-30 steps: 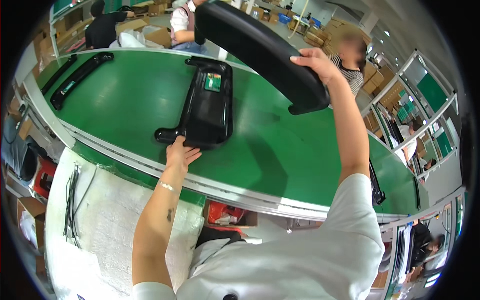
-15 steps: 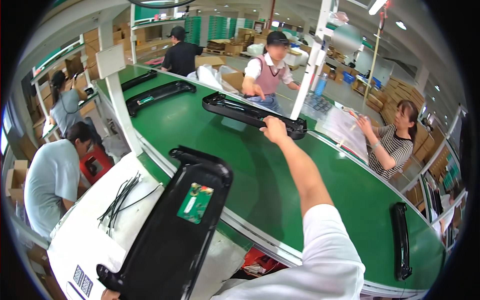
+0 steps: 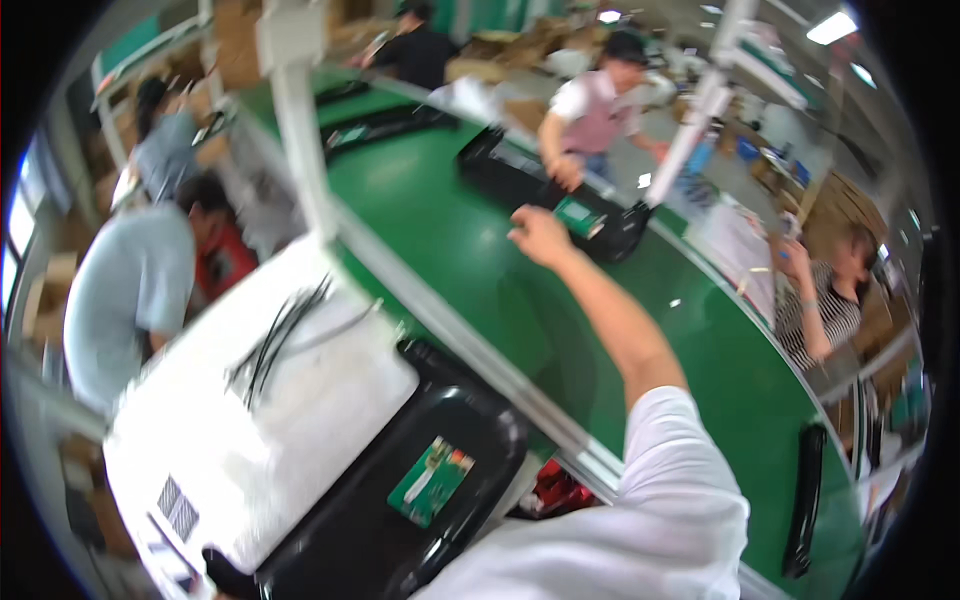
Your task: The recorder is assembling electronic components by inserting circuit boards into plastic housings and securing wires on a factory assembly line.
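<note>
My right hand [image 3: 543, 236] reaches over the green belt, blurred, thumb and fingers apart with nothing between them. It is beside the near edge of a long black plastic housing [image 3: 500, 167]; whether it touches is unclear. A green circuit board [image 3: 580, 215] shows inside this housing. A co-worker's hand [image 3: 566, 172] is on its far side. Close to me, a larger black housing [image 3: 350, 535] slants over the white worktable, with another green circuit board [image 3: 431, 482] in it. My left hand does not show; the lower edge cuts off this housing.
The green conveyor belt [image 3: 690, 400] runs diagonally, with more black housings [image 3: 390, 128] at the far left and one [image 3: 806, 500] at the right. Black cables [image 3: 275, 340] lie on the white worktable [image 3: 190, 420]. A white post [image 3: 300, 140] rises beside the belt. Co-workers stand around.
My right hand has let go of the far housing, which has tilted so its board shows. The co-worker's hand has come onto it. The near housing appears lower and further right; the view has shifted.
</note>
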Demonstrator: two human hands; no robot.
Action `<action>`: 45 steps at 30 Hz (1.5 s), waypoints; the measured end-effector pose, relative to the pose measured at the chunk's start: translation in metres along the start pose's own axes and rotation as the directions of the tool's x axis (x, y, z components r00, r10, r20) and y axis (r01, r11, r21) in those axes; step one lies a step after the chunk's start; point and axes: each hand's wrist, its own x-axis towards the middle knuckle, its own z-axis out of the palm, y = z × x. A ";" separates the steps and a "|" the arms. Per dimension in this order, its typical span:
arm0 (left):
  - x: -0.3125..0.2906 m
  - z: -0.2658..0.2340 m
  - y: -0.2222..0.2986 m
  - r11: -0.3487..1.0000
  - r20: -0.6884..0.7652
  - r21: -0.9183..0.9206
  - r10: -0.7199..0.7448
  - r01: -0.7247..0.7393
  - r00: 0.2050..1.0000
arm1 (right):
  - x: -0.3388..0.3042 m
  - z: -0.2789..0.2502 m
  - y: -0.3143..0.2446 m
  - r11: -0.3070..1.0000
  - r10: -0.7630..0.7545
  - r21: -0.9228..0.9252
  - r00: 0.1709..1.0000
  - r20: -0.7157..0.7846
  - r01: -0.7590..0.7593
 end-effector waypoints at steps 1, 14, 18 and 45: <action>-0.052 -0.017 -0.046 0.994 -0.106 -0.022 -0.112 0.110 0.988 | 0.010 0.003 -0.051 0.993 -0.104 0.050 0.994 0.017 0.103; 0.150 0.071 0.159 0.789 -0.240 0.602 0.323 -0.121 0.916 | 0.021 0.099 -0.381 0.543 -0.756 0.625 0.650 0.074 0.561; 0.204 0.054 0.130 0.506 -0.127 0.843 0.519 -0.184 0.846 | 0.003 0.101 -0.437 0.385 -0.880 0.569 0.475 -0.011 0.727; 0.236 0.072 0.199 0.884 -0.334 -0.004 0.438 -0.467 0.834 | 0.025 -0.048 -0.416 0.241 -0.698 0.576 0.552 -0.457 0.781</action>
